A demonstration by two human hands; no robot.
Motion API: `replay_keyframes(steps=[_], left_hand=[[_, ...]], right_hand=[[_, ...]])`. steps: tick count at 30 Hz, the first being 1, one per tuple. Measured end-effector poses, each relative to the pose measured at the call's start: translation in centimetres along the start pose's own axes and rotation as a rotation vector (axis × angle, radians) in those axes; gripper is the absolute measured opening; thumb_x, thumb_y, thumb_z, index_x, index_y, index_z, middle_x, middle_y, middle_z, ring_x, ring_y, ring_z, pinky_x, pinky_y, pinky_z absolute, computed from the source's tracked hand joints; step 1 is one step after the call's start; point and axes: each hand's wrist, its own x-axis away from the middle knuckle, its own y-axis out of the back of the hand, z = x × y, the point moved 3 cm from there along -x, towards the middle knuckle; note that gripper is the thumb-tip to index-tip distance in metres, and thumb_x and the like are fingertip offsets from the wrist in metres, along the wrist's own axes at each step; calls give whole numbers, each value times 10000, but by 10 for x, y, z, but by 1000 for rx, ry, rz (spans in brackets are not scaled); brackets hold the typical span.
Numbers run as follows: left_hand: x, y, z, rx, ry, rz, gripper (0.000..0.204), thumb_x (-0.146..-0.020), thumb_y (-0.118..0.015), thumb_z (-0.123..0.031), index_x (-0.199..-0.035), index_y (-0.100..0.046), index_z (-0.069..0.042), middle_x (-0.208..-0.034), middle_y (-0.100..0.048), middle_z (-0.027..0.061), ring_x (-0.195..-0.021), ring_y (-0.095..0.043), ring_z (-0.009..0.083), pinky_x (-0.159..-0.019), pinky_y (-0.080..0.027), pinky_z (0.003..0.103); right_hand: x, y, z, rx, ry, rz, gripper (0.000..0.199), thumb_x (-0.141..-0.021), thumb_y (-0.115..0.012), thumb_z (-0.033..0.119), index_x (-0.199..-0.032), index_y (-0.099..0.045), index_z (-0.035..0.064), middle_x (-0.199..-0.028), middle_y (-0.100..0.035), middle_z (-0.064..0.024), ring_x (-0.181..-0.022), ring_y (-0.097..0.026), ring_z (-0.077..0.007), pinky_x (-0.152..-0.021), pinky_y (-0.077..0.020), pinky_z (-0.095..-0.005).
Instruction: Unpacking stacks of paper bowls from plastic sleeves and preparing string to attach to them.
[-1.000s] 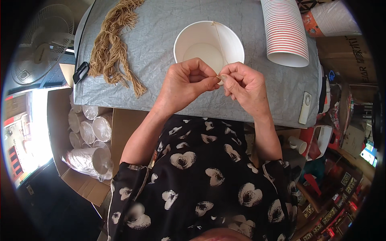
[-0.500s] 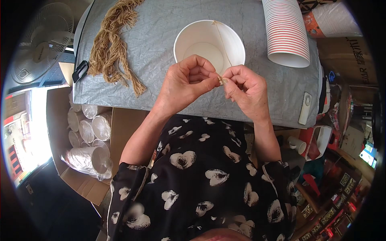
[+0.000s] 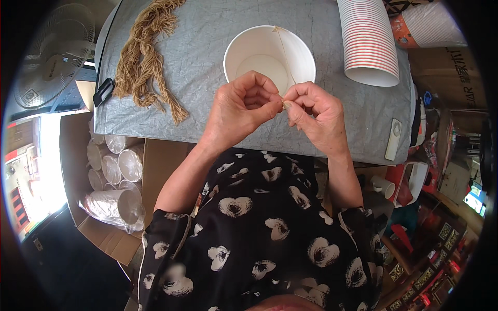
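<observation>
A thin tan string [image 3: 285, 49] is fixed at the far rim of a white paper bucket [image 3: 233, 54] and runs over its opening to my fingers. My left hand [image 3: 244, 106] pinches the string's end between thumb and forefinger. Tip to tip with it, my right hand [image 3: 317, 116] pinches the same string, its other fingers curled. Both hands are just above the bucket's near rim. The bit of string between the fingertips is mostly hidden, so I cannot tell whether it is knotted.
A bundle of tan strings [image 3: 139, 67] lies at the left, beside a black clip-like object [image 3: 104, 92]. Nested red-striped paper buckets [image 3: 369, 44] lie at the right. A white bar-shaped object [image 3: 393, 139] is near the right edge. Below left, a cardboard box [image 3: 111, 241] holds several wrapped cups.
My right fingertips have closed in slightly on the left ones, and less of the string shows between them. The bucket has barely shifted.
</observation>
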Motion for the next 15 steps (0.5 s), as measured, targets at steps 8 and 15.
replay_keyframes(steps=[8,15], left_hand=[[0,2,0,8,38,7,191,-932,-741,-20,-1109,-694,34,-956,-746,55,-912,-727,116,-831,-603,254],[0,3,1,27,42,0,141,-942,-737,-32,-1064,-720,37,-956,-750,57,-905,-727,119,-828,-605,261]], right_hand=[[-1,8,-10,-142,-49,20,89,-1035,-614,97,-1052,-606,10,-755,-651,-12,-647,-577,-38,-565,-457,-189],[-3,8,-3,-137,-76,1,128,-1044,-615,124,-1071,-622,-1,-759,-659,-17,-639,-572,-39,-550,-447,-189]])
